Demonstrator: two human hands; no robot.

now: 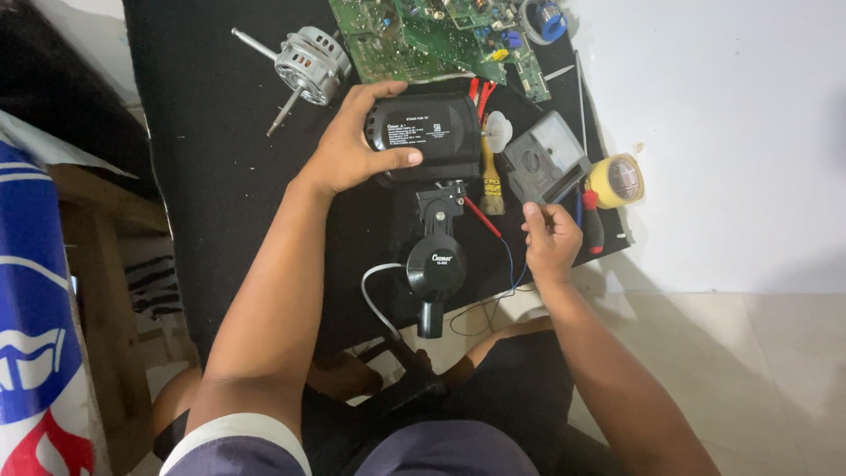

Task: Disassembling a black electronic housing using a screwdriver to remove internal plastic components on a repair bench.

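Black matting [220, 176] covers the floor where we sit, and everything we work on lies on it. Largest is the black fan motor housing [427, 137], which our left hand [352, 150] grasps from the side, thumb along its lower edge and fingers over the top. Its neck bracket [441, 211] and round black base joint [435, 264] hang toward us, with a white cable [374, 300] curling off to the left. Green circuit boards [423, 35] lie beyond it, and a bare metal motor with its shaft [304, 66] sits apart at upper left. Right of the housing rests a grey analogue multimeter [545, 159], then a roll of yellow tape [617, 181]. Our right hand [551, 242] is clenched around a thin probe lead, the red wire [485, 219] running from it toward the housing. We judge the testing still underway: housing closed, nothing reassembled onto the fan.
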